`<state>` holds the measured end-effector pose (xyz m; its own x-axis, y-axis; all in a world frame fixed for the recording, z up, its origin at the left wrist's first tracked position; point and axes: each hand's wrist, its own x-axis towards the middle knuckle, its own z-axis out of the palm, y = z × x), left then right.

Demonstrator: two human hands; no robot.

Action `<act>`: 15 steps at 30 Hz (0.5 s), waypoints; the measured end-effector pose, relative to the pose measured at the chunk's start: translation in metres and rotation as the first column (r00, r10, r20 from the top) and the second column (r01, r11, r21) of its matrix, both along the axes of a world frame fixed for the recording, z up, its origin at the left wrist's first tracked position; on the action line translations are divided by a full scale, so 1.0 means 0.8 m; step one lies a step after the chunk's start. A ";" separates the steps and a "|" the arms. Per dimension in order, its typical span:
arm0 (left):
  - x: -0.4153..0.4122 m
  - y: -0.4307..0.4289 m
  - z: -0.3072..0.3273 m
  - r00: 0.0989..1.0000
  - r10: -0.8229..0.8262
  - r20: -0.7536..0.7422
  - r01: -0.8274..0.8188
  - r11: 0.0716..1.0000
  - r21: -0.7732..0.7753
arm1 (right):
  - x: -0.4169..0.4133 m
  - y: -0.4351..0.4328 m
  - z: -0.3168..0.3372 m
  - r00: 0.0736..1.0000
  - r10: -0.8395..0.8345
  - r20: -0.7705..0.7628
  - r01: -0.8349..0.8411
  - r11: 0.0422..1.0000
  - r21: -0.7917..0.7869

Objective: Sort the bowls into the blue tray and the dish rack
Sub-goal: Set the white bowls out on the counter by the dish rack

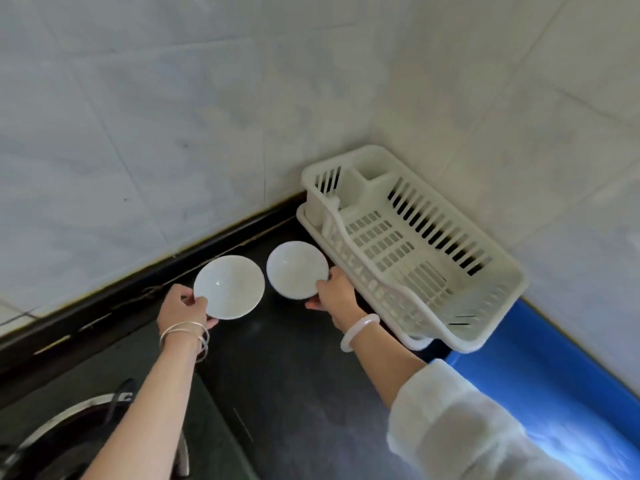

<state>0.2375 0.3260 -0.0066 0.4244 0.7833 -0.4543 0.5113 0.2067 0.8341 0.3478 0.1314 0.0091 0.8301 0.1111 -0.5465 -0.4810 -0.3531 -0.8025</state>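
Observation:
Two white bowls are held above the dark counter, each tilted so its inside faces me. My left hand (183, 306) pinches the near rim of the larger bowl (230, 287). My right hand (334, 294) grips the near right rim of the smaller bowl (296, 268). The cream plastic dish rack (485, 327) stands to the right of the smaller bowl, in the wall corner, with nothing in it. The blue tray (519, 393) lies at the lower right, partly under the rack and behind my right sleeve.
Tiled walls meet in a corner behind the rack. A black counter (287, 382) runs below both hands. A stove with a metal ring and a dark knob (121, 398) sits at the lower left.

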 end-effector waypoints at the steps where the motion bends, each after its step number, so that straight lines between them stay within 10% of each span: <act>1: 0.004 0.004 -0.003 1.000 0.007 -0.003 -0.007 1.000 -0.005 | 0.006 0.007 -0.005 1.000 0.004 -0.002 -0.004 1.000 -0.001; 15: 0.027 0.013 -0.026 0.996 0.086 0.036 -0.082 0.993 -0.086 | 0.036 0.034 -0.042 1.000 -0.006 -0.007 0.006 1.000 -0.002</act>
<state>0.2593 0.3363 -0.0276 0.3777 0.7763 -0.5047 0.4561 0.3184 0.8310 0.3770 0.1588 -0.0247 0.8271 0.1047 -0.5523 -0.4887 -0.3516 -0.7985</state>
